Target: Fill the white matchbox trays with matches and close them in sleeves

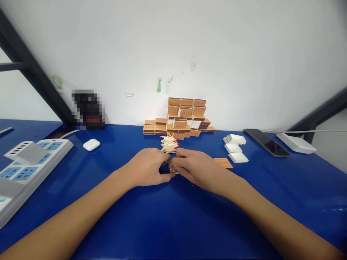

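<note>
Head view: left hand, right hand grip mostly hidden white matchbox tray in fingertips over blue table; matchstick pile at twelve o'clock, orange matchbox sleeve at three.

Both arms are bare as far as they show. The left forearm and the right forearm look alike: lean, smooth and softly rounded, broadest at the near end, where the edge of the view cuts them off, and narrowing evenly down to slim wrists. The left hand is bare, with a gently rounded back and a slender thumb. The right hand is bare too, its back broad and smooth, its fingers slim. The fingernails are too small to make out.
</note>
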### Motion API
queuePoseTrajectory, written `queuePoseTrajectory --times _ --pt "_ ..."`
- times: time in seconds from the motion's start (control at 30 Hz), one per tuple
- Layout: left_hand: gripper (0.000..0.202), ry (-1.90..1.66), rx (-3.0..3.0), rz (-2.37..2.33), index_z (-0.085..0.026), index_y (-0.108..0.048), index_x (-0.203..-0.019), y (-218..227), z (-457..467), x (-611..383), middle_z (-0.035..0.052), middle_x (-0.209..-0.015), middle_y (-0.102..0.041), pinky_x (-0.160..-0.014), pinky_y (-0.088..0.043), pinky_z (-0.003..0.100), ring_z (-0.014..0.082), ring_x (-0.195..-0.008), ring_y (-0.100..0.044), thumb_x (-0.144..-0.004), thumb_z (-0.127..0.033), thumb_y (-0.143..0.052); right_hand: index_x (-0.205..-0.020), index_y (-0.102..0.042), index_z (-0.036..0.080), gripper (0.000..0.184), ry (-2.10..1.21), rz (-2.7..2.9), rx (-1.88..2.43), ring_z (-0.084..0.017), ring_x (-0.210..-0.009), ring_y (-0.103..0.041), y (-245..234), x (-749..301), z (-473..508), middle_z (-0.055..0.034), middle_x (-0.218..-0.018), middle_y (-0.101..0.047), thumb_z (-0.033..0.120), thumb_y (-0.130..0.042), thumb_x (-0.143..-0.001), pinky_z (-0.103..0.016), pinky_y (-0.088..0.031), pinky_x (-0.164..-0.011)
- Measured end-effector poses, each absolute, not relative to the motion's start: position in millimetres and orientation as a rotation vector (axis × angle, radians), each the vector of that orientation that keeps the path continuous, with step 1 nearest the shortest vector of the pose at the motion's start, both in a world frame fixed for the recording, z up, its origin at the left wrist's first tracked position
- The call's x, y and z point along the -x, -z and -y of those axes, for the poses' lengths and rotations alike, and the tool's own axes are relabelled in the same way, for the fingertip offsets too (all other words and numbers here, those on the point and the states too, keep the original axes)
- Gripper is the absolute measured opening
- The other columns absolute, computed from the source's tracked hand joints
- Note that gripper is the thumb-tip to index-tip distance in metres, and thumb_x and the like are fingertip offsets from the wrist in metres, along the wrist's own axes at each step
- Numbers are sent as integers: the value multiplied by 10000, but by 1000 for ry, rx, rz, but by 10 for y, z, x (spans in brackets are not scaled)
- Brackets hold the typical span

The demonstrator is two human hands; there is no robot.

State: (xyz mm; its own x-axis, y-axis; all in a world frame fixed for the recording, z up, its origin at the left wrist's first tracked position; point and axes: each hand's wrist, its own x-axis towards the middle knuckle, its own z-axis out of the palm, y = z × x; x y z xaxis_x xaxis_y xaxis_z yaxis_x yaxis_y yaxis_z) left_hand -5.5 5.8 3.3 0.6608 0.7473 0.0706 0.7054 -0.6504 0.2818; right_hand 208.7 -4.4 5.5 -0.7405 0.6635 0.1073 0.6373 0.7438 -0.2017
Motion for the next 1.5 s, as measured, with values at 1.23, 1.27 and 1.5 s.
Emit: queuePoseTrajectory --times 1.23,1.27,1.5 --pt "291 -260 -2697 -1190 -190 -695 -839 -55 -52 47 0 -672 -629 -533 -316 305 154 -561 -536 -880 -477 -678 -960 -664 174 146 -214 2709 1104 -151 -738 -569 -43 -2188 -17 -47 -966 -639 170 -533 -1026 -285 -379 -643" --pt "289 -256 -2691 -1191 -191 -705 -859 -55 -52 47 1 -675 -630 -533 -316 304 153 -560 -534 -881 -478 -677 -955 -666 176 138 -242 2712 1104 -147 -736 -569 -49 -2197 -20 -43 -964 -637 157 -543 -1015 -282 -382 -645" --pt "330 -256 -2671 -1188 -204 -765 -992 -42 -57 61 11 -701 -660 -553 -322 299 162 -587 -548 -887 -502 -670 -972 -691 215 93 -415 2663 1198 -148 -747 -575 -186 -2323 -26 -25 -934 -625 189 -602 -986 -279 -407 -660"
